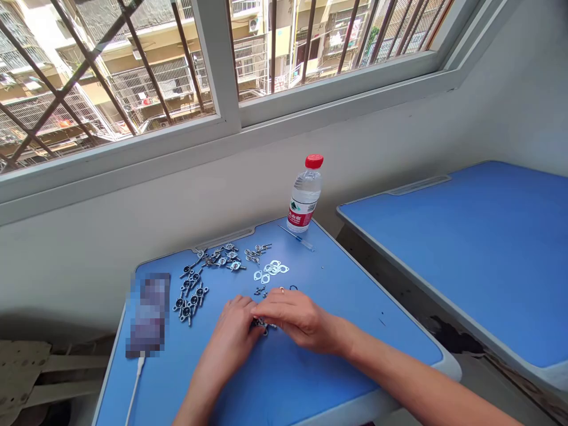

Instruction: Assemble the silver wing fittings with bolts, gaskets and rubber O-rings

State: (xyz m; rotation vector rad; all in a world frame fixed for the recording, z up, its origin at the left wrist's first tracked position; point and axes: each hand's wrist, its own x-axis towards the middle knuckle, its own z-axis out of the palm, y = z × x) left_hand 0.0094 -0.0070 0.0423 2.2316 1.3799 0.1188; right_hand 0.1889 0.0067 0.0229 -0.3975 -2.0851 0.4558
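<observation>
My left hand (pixel 237 329) rests low over the blue table, its fingers curled around a small metal fitting (pixel 265 330) that shows only in part beneath my hands. Over the same piece, my right hand (pixel 296 316) is closed in a pinch, and whatever its fingertips hold is hidden. Just beyond my fingers lie several tiny metal screws (pixel 260 291) and a black ring (pixel 293 288). Farther back is a group of flat oval metal plates (pixel 274 268). Left of my hands are several fittings with black round centres (pixel 194 300).
More metal fittings (pixel 222 258) and small metal pieces (pixel 256 254) lie toward the back edge. A water bottle (pixel 304 198) stands at the rear corner beside a thin screwdriver (pixel 298 238). At left, a blurred phone (pixel 148 313) has a white cable (pixel 136 384). Another blue table (pixel 479 236) is at right.
</observation>
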